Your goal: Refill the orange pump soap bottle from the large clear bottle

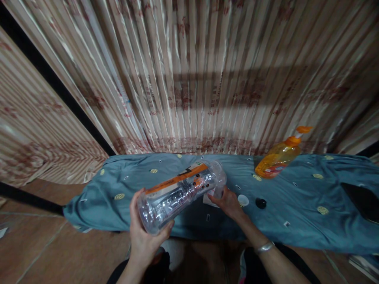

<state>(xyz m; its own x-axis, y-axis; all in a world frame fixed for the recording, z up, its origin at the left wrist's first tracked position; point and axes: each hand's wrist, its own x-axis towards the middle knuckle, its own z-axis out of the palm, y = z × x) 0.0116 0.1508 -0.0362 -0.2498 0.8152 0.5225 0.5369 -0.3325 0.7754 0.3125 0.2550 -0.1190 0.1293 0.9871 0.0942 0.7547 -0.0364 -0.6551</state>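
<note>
Two hands share one clear plastic bottle (180, 193), held on its side above the front edge of the worktop (296, 197), just left of the frame's centre. The left hand (145, 232) is clamped round the bottle's base, thumb on one side and fingers curled under the other. The right hand (227, 201) is at the neck end, its fingers closed about the mouth of the bottle, though whether they grip the neck itself or merely steady it I cannot tell. A silver bracelet (264, 247) sits on that wrist.

The bottle looks empty and carries an orange-banded label. Its mouth appears uncapped: a small white cap (243, 200) lies on the blue cloth just right of the right hand, with a small black cap (261, 203) beside it. Judging by that, the opening of the bottle seems done, and anything to do with filling or washing it seems not yet begun, since nothing shows inside it.

Farther right, towards the back of the worktop, an orange pump bottle (278, 157) of liquid lies tilted, well apart from both hands and untouched. Striped curtains (192, 79) fill the upper frame.
</note>
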